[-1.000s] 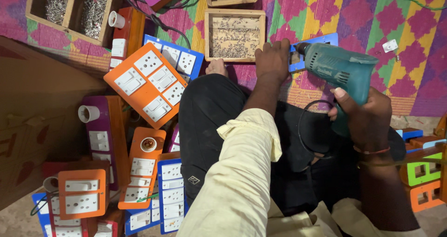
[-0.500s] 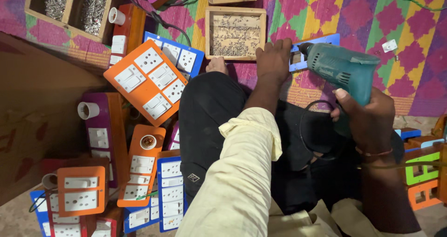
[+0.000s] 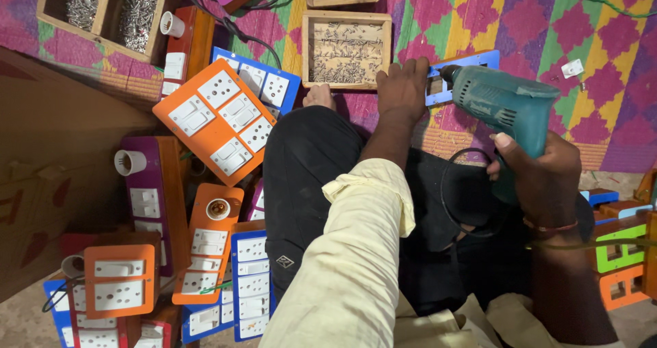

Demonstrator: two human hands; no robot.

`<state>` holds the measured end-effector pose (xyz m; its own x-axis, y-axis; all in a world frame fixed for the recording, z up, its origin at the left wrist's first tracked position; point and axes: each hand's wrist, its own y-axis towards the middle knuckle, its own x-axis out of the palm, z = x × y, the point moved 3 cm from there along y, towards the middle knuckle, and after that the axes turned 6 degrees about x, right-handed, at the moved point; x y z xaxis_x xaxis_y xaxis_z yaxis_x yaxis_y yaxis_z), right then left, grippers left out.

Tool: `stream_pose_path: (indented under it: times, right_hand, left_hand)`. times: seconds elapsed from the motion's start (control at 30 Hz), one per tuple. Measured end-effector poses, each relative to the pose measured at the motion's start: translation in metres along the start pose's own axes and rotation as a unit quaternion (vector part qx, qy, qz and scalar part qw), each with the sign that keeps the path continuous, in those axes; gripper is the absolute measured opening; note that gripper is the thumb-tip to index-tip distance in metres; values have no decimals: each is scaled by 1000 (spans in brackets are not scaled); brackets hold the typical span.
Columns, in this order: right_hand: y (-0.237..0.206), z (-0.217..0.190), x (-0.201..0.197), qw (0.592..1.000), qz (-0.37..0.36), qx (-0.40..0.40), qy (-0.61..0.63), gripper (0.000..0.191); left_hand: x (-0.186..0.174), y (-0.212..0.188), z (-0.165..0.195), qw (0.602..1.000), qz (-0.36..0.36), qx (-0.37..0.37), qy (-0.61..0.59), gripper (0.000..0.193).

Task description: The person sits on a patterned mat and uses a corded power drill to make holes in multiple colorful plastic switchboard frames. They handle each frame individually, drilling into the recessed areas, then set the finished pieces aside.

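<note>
My right hand (image 3: 540,166) grips a teal electric drill (image 3: 503,101) by its handle, its tip pointing left at a blue board (image 3: 462,67) lying on the patterned mat. My left hand (image 3: 402,88) presses down on the left end of that blue board, fingers spread over it, right by the drill tip. My bare foot (image 3: 319,96) and black-trousered leg (image 3: 308,170) lie just left of the left hand. The drill's black cord (image 3: 455,197) loops over my lap.
A wooden tray of screws (image 3: 346,50) sits just beyond the left hand. An orange switch panel (image 3: 219,119) and several orange, blue and purple switchboards (image 3: 205,252) crowd the left. More screw boxes (image 3: 106,9) stand at top left, a cardboard box (image 3: 48,177) far left, coloured frames (image 3: 619,259) at right.
The drill and both hands hold nearly the same place on the blue board; the view has shifted only slightly.
</note>
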<state>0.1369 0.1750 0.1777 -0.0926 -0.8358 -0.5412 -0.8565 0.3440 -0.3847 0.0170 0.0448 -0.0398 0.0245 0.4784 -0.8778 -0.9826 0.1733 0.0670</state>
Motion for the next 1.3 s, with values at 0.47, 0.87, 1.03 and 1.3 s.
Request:
stream_pose_path:
  times: [0.47,0.87,1.03,1.3]
  right_hand:
    - [2,-3,2,1000,-11,-15,-5,25]
    - [7,-31,-2,997,-16,40,-68,25]
    - [1,-35,6,994,-16,51,-97,25]
    - [-2,-31,7,993,15,10,-118,23]
  left_hand:
    - [-1,1,0,1000,-6,-8,-14,18]
    - [-6,-5,4,998,24,40,-29,22]
    - [-6,-6,2,998,38,52,-24,20]
    - [-11,-6,3,996,36,57,-59,24]
